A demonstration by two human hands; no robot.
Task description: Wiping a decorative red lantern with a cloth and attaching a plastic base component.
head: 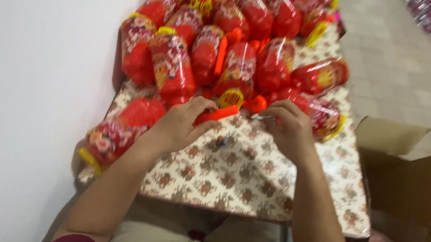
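Hands (235, 124) w/ orange stick (217, 114) between

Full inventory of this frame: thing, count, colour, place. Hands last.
Plastic-wrapped red lantern toys: a pile, count unclear, red with yellow trim, far half of table.
Orange-red plastic stick: one, in left hand's fingers.
Floral tablecloth: one, cream with red-brown flowers, covering the table.
Open cardboard box: one, brown, right of table.
White wall: left side.
Tiled floor: grey, upper right.
Left hand: pinching the stick.
Right hand: fingers curled at the stick's right end, by a clear wrapper; contents unclear.
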